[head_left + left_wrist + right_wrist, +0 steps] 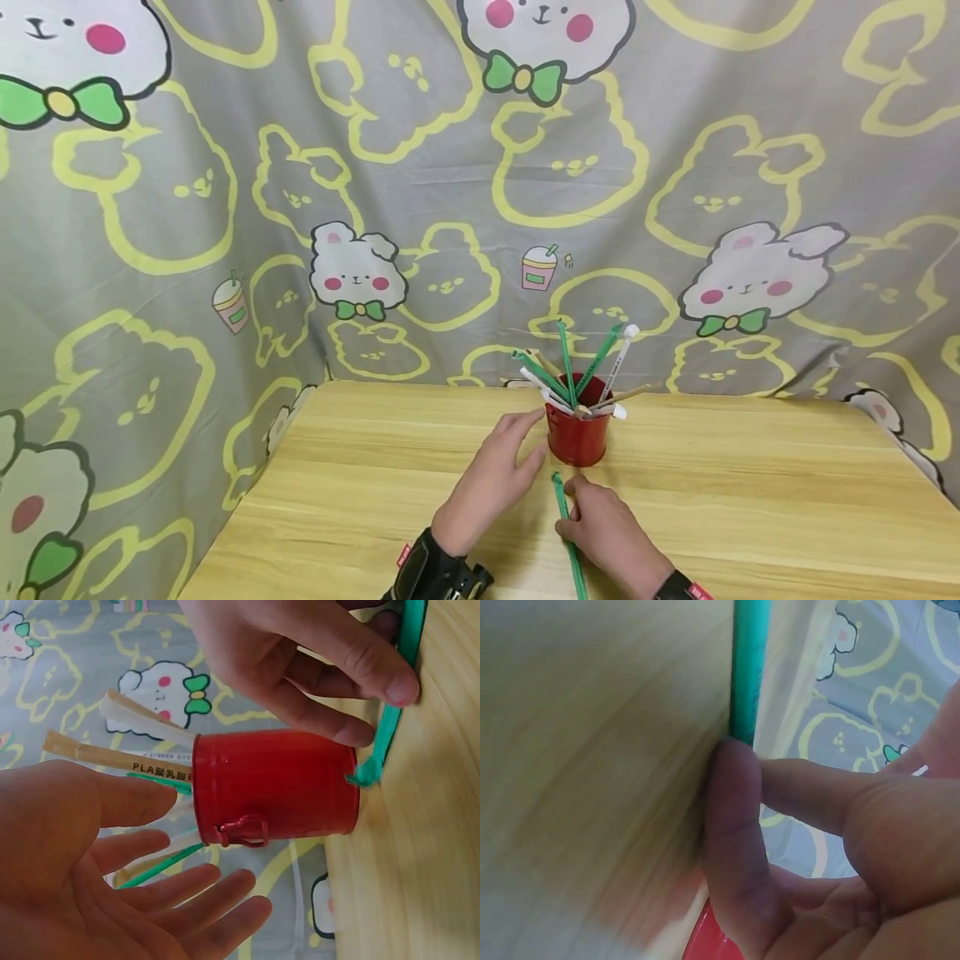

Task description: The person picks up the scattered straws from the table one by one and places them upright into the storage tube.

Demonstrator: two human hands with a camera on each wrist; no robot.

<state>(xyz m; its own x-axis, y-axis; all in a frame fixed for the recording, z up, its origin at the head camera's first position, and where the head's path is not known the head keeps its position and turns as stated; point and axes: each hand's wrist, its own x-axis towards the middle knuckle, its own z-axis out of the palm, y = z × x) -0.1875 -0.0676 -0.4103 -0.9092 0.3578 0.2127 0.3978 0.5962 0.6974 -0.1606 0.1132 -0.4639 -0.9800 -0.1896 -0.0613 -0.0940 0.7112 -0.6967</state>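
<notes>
A small red bucket (577, 442) stands upright on the table, full of paper-wrapped straws in green, white and brown. In front of it, my right hand (609, 529) pinches a separate green wrapped straw (575, 568) between thumb and fingers. This straw lies low along the tabletop, its twisted end near the bucket's base in the left wrist view. My left hand (491, 479) is at the bucket's left side, fingers spread and holding nothing. In the left wrist view, a wire loop shows on the bucket's wall (277, 784).
The light wood-grain table (360, 467) reaches back to a grey curtain (450, 192) printed with yellow outlines and white rabbits. The curtain also hangs along the left side. Straws (615, 358) stick up and out past the bucket's rim on several sides.
</notes>
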